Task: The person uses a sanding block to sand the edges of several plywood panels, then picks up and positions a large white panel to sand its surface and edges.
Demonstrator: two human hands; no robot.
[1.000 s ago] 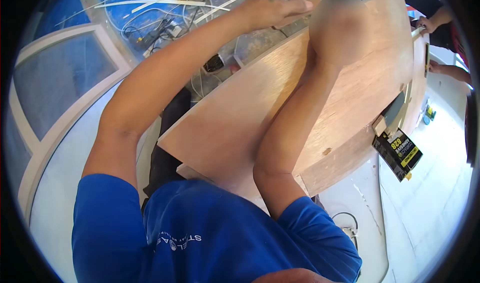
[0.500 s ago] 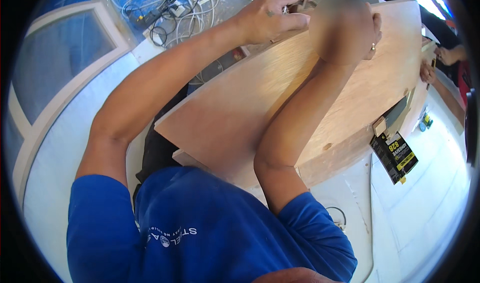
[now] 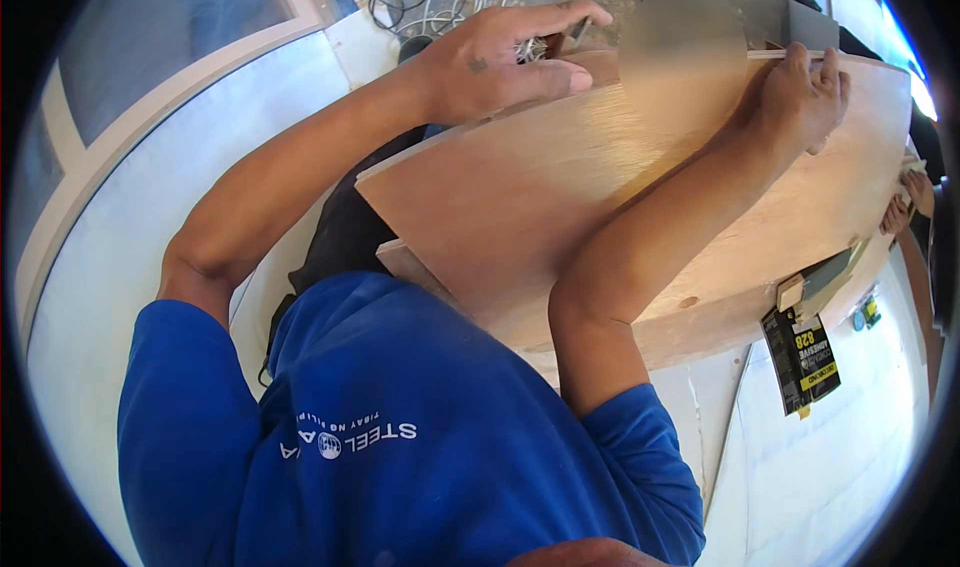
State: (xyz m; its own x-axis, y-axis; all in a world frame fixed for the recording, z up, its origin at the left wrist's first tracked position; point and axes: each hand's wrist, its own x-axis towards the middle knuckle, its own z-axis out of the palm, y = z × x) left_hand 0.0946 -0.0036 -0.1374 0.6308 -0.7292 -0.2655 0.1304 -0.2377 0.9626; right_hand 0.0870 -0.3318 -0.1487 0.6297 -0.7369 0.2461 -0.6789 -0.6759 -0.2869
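Two bare hands are at the far edge of a broad, light-brown wooden panel (image 3: 480, 197). The left hand (image 3: 480, 67) spreads thumb and forefinger wide; whether its hidden fingers grip anything, I cannot tell. The right hand (image 3: 805, 102) bends its fingers at that edge toward the right corner, their hold unclear. A black-and-yellow box (image 3: 803, 362) shows beside the near edge.

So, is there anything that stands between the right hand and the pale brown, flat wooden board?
Nothing visible does: the right hand appears to rest directly on the pale brown, flat wooden board, at its far edge.
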